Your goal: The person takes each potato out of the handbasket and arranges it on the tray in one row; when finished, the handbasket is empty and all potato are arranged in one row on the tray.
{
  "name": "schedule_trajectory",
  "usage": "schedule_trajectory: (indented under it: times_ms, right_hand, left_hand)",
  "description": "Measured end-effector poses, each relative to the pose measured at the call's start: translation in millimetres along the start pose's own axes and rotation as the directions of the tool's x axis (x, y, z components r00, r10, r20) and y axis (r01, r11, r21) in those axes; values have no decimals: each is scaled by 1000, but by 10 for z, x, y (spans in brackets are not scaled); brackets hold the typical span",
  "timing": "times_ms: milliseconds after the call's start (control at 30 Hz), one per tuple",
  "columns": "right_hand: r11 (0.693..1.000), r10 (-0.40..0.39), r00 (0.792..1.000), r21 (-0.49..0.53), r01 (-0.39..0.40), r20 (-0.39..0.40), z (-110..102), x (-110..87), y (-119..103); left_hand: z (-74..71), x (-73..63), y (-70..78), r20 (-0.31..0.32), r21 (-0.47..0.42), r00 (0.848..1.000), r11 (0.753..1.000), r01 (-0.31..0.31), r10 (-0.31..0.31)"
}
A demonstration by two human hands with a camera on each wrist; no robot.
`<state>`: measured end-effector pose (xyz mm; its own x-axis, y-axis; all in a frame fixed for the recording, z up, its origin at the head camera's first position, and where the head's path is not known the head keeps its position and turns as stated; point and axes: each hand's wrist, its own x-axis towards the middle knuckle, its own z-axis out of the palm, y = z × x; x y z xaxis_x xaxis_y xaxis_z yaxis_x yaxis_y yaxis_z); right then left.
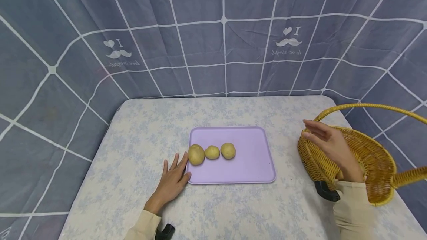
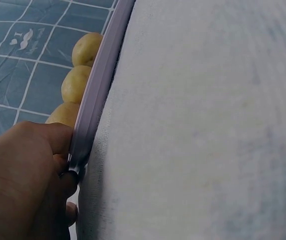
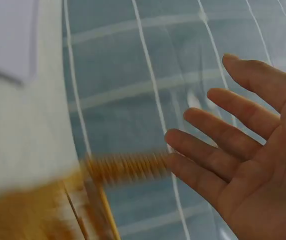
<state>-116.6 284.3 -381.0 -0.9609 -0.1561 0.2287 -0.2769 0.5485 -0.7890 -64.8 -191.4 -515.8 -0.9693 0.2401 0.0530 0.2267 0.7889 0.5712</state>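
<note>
Three potatoes lie in a row on a lilac tray (image 1: 253,155): a large potato (image 1: 196,155) at its left edge, a small potato (image 1: 212,152) beside it, and a round potato (image 1: 228,151) nearest the tray's middle. My left hand (image 1: 171,180) rests at the tray's left rim, fingers spread and relaxed; in the left wrist view its fingertips are right at that rim. Over the near left side of a yellow wicker basket (image 1: 380,155) my right hand (image 1: 330,143) hovers with nothing in it. The right wrist view shows its fingers (image 3: 223,135) extended and the palm bare.
The basket's tall arched handle (image 1: 370,105) rises beside my right hand. Inside the basket, something yellowish is partly hidden by my wrist. A pale floral cloth (image 1: 143,129) covers the table, and a grey-blue checked curtain (image 1: 200,43) hangs around its back and sides.
</note>
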Motion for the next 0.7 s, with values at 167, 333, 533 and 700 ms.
schedule_trajectory:
  times_ms: [167, 333, 533, 700]
  right_hand:
    - [996, 83, 992, -34, -86, -93, -402, -209, 260]
    - [977, 193, 971, -69, -204, -141, -678, -337, 642]
    - [938, 321, 944, -110, -328, -73, -762, -450, 950]
    - [906, 372, 924, -250, -341, 89, -768, -435, 1023]
  left_hand:
    - [-2, 1, -2, 6, 4, 1000, 1000, 8, -8]
    - [-3, 0, -9, 2, 4, 1000, 1000, 11, -11]
    - [1, -5, -8, 6, -2, 1000, 1000, 16, -16]
    - [4, 3, 1, 3, -3, 1000, 1000, 13, -13]
